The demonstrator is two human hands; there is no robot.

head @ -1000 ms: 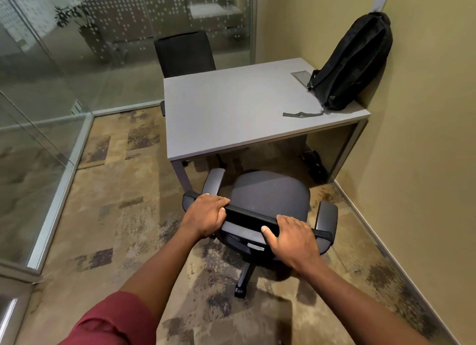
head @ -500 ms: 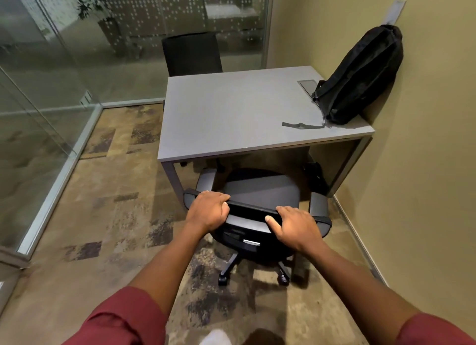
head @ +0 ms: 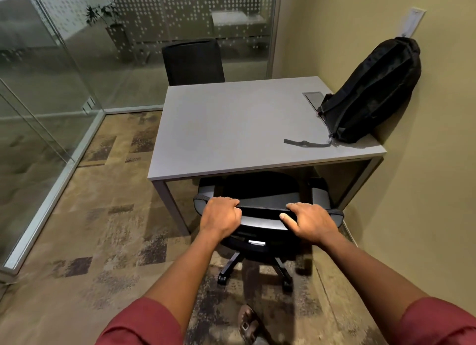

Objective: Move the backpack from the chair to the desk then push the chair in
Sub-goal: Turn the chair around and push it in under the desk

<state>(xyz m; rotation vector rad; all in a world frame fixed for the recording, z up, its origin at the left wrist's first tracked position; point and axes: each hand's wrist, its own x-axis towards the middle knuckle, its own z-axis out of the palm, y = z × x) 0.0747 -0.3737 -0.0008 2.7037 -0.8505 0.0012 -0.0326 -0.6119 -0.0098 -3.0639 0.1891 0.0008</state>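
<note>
A black backpack (head: 371, 92) stands on the right end of the grey desk (head: 231, 128), leaning against the yellow wall, with one strap lying flat on the desktop. The dark office chair (head: 260, 190) sits with the front of its seat and both armrests under the desk's near edge. My left hand (head: 220, 217) is shut on the top of the chair's backrest at its left side. On the right side of the backrest top rests my right hand (head: 307, 221), fingers curled over the edge and thumb on the back face.
A second black chair (head: 193, 60) stands behind the desk. Glass partitions (head: 51, 87) close the left and back sides. The yellow wall (head: 425, 203) runs close along the right of desk and chair. My sandalled foot (head: 248, 324) is on the patterned carpet behind the chair base.
The chair has rolled forward under the desk, both hands staying on its backrest. I have stepped closer, and the seat is now partly hidden by the desktop.
</note>
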